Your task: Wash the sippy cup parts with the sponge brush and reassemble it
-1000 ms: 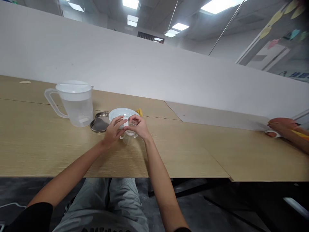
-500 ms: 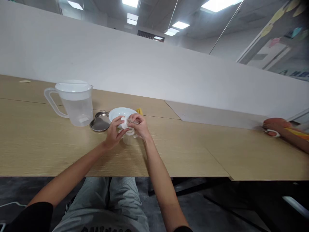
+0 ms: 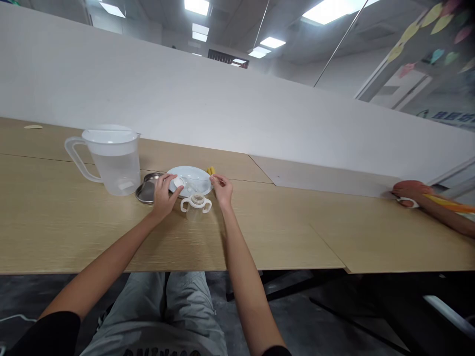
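My left hand [image 3: 164, 198] has its thumb and fingers around a small white round cap [image 3: 179, 182] over the left part of a white plate [image 3: 200, 174]. At the plate's right rim is my right hand [image 3: 223, 190], thumb and fingertips pinched together; what lies between them, if anything, I cannot make out. Some small clear pieces [image 3: 191, 188] lie in the plate. Just in front of it stands a clear baby bottle [image 3: 195, 213] upright, with two white side handles and an uncovered neck. Neither hand touches the bottle.
A large lidded plastic pitcher [image 3: 118, 170] stands at the left, beside a metal kidney dish [image 3: 145, 192]. A yellow object [image 3: 211, 170] sits behind the plate. Another person's arm [image 3: 438, 210] rests at the far right of the table [image 3: 274, 232]. A white wall runs behind.
My hands have moved apart, the left going left with the white cap and the right to the plate's right rim. The bottle and the plate's contents now show. The view has shifted slightly.
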Action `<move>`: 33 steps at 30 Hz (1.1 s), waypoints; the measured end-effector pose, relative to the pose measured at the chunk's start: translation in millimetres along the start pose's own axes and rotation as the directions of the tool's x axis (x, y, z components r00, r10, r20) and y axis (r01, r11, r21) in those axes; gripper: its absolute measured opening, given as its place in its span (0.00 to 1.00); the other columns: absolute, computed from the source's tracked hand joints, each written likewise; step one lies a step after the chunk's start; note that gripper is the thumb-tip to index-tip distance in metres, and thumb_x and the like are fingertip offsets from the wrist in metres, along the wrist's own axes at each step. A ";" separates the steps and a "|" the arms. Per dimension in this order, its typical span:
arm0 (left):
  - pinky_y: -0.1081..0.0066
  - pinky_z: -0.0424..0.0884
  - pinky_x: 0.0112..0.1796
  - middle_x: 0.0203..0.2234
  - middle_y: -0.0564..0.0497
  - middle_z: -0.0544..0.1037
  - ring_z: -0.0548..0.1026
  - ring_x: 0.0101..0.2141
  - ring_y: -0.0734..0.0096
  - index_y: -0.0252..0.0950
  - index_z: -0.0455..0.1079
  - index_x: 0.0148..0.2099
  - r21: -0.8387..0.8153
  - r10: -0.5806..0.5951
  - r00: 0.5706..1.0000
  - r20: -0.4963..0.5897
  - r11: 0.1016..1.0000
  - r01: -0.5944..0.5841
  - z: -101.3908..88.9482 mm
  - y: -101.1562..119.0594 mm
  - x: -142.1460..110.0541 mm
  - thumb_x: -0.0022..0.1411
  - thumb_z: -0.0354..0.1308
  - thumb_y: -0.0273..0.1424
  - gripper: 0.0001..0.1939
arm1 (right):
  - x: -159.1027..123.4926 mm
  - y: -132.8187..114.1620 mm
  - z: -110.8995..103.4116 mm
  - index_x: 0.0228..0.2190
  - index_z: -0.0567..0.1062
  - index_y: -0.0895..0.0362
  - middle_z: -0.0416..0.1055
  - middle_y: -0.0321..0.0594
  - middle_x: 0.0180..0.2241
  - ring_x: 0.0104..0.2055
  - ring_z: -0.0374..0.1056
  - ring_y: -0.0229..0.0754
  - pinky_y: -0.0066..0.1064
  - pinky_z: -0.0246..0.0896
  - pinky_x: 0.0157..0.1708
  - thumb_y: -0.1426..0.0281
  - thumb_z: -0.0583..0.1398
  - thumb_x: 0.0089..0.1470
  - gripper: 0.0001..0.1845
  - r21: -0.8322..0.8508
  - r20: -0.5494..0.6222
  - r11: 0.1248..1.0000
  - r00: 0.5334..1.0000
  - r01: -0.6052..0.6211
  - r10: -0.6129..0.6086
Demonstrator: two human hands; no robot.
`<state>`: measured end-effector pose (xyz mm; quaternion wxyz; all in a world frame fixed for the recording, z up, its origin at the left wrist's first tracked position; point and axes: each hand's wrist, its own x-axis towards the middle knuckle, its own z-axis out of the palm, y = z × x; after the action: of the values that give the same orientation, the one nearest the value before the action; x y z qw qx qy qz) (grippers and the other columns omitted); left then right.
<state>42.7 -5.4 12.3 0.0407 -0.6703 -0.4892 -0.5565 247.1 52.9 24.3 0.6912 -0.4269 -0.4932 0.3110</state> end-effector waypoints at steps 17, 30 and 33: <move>0.50 0.51 0.54 0.52 0.47 0.71 0.61 0.57 0.52 0.41 0.76 0.37 0.225 -0.089 0.996 0.001 0.971 0.086 2.9 -10.3 -0.3 0.63 0.52 0.40 0.13 | -7.4 23.5 3.4 0.29 0.78 0.57 0.77 0.42 0.30 0.33 0.71 0.42 0.34 0.65 0.39 0.64 0.58 0.49 0.11 -0.315 0.139 0.929 0.978 0.192 -0.155; 0.58 0.55 0.58 0.60 0.39 0.59 0.57 0.61 0.62 0.37 0.54 0.64 -0.032 -0.372 0.498 -0.784 0.824 0.565 -116.1 -72.1 52.6 0.69 0.37 0.39 0.25 | -9.8 41.6 1.4 0.45 0.70 0.60 0.75 0.48 0.41 0.44 0.69 0.45 0.40 0.59 0.49 0.70 0.46 0.53 0.20 -0.370 -0.244 0.927 0.956 0.065 -0.165; 0.63 0.65 0.48 0.55 0.37 0.65 0.66 0.54 0.61 0.34 0.48 0.65 0.152 -0.516 0.689 -0.510 0.734 0.662 -133.7 -93.7 55.7 0.69 0.33 0.41 0.27 | -7.3 47.9 2.1 0.43 0.70 0.59 0.74 0.47 0.39 0.43 0.69 0.45 0.37 0.60 0.47 0.69 0.49 0.51 0.19 -0.321 -0.308 0.945 0.951 -0.064 -0.040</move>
<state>-123.0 -2.9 60.6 0.0746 -0.3160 -0.7429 -0.5854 242.4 68.5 -21.4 0.6776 -0.5822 -0.4206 0.1580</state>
